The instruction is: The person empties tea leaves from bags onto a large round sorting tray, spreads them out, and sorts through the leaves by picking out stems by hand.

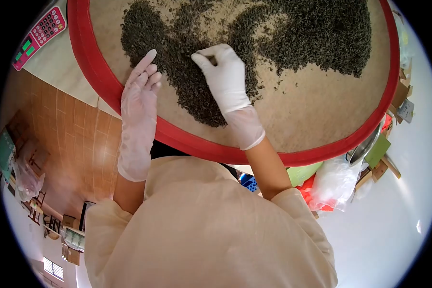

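Observation:
A large round tray with a red rim (201,144) holds dark, dried, leaf-like material (317,36) spread in uneven heaps over its pale surface. My right hand (222,72), in a white glove, is over the middle of the heap with thumb and forefinger pinched together; whatever lies between the fingertips is too small to name. My left hand (141,91), in a thin translucent glove, rests above the tray's left rim, palm partly turned up. Its forefinger is stretched out, the other fingers are loosely curled apart, and nothing lies in it.
A pink device with keys and green displays (45,26) lies on a pale surface at the upper left. Plastic bags (333,182), a metal bowl (367,146) and a green box (378,151) stand beyond the tray's lower right rim. Wooden flooring shows at left.

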`<state>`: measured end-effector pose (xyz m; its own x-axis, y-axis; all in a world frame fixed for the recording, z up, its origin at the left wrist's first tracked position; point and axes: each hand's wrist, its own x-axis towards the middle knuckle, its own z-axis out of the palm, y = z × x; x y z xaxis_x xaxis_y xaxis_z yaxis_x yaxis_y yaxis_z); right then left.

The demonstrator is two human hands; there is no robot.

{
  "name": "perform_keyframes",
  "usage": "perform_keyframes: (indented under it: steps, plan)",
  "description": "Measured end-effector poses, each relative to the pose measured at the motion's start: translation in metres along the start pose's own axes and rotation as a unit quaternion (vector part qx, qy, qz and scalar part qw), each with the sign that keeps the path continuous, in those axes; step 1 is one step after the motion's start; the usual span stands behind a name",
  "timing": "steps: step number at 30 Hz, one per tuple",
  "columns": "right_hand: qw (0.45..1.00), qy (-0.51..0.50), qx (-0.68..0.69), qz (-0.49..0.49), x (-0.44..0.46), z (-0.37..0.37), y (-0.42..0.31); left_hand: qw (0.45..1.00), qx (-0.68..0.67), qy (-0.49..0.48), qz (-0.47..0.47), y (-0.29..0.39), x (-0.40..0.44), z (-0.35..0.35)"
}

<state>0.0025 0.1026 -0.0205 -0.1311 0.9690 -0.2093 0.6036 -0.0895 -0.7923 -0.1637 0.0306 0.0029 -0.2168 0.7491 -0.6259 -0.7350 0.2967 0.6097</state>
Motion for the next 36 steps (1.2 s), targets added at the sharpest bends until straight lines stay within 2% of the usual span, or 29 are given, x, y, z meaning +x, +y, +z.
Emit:
perform_keyframes:
  steps: [2, 5, 6, 8, 9, 13, 15, 18, 22, 23, 24, 25, 26, 27, 28, 29, 30, 32, 34, 35, 36]
  plan:
    - [0.991, 0.000, 0.092, 0.097, -0.001, -0.015, -0.004, 0.999, -0.029, -0.018, -0.005, -0.003, 0.001, -0.001]
    - [0.932, -0.060, 0.251, 0.255, -0.002, -0.040, -0.015, 1.000, 0.022, 0.000, -0.006, -0.007, 0.001, -0.003]
    - [0.932, -0.059, 0.252, 0.254, -0.004, -0.046, -0.016, 1.000, 0.021, -0.007, -0.003, -0.007, 0.000, -0.003]
    - [0.881, -0.119, 0.355, 0.288, -0.006, -0.054, -0.016, 1.000, 0.022, -0.017, -0.001, -0.006, -0.001, -0.001]
    - [0.870, -0.148, 0.384, 0.270, -0.009, -0.055, -0.011, 1.000, 0.027, -0.010, -0.008, -0.006, -0.002, 0.000]
    - [0.835, -0.172, 0.451, 0.263, -0.016, -0.061, -0.017, 0.999, 0.037, -0.009, -0.020, -0.005, -0.006, 0.005]
    - [0.770, -0.186, 0.548, 0.268, -0.017, -0.062, -0.018, 0.999, 0.045, -0.005, -0.026, -0.006, -0.006, 0.007]
    - [0.738, -0.209, 0.579, 0.275, -0.017, -0.064, -0.017, 0.998, 0.051, -0.008, -0.041, -0.008, -0.006, 0.007]
    - [0.767, -0.183, 0.549, 0.276, -0.021, -0.062, -0.023, 0.997, 0.016, -0.059, -0.046, -0.017, -0.008, 0.004]
    - [0.846, -0.160, 0.443, 0.250, -0.024, -0.060, -0.020, 0.997, 0.015, -0.059, -0.046, -0.016, -0.009, 0.011]
    - [0.909, -0.135, 0.329, 0.219, -0.027, -0.058, -0.018, 0.994, 0.054, -0.030, -0.090, -0.011, -0.012, 0.023]
    - [0.909, -0.136, 0.328, 0.219, -0.028, -0.058, -0.019, 0.987, 0.092, -0.001, -0.133, -0.009, -0.013, 0.029]
    - [0.983, -0.081, 0.017, 0.161, -0.029, -0.059, -0.020, 0.987, 0.090, 0.000, -0.133, -0.012, -0.014, 0.025]
    - [0.951, -0.018, -0.295, 0.085, -0.031, -0.059, -0.021, 0.989, 0.053, -0.036, -0.132, -0.019, -0.015, 0.019]
    - [0.951, -0.019, -0.296, 0.083, -0.032, -0.059, -0.023, 0.989, 0.017, -0.071, -0.130, -0.022, -0.015, 0.016]
    - [0.970, -0.008, -0.238, 0.048, -0.035, -0.059, -0.027, 0.989, 0.016, -0.070, -0.130, -0.022, -0.017, 0.017]
    - [0.984, 0.004, -0.179, 0.013, -0.038, -0.058, -0.029, 0.988, 0.016, -0.074, -0.131, -0.022, -0.019, 0.022]
    - [0.997, -0.056, -0.001, -0.047, -0.047, -0.047, -0.034, 0.988, 0.015, -0.079, -0.134, -0.025, -0.020, 0.024]
    - [0.990, -0.134, -0.013, -0.047, -0.054, -0.044, -0.054, 0.982, -0.022, -0.103, -0.155, -0.027, -0.019, 0.024]
    - [0.990, -0.134, -0.013, -0.047, -0.053, -0.042, -0.055, 0.981, -0.048, -0.069, -0.176, -0.027, -0.018, 0.027]
    - [0.993, -0.093, -0.031, -0.073, -0.049, -0.039, -0.055, 0.981, -0.047, -0.068, -0.175, -0.028, -0.017, 0.024]
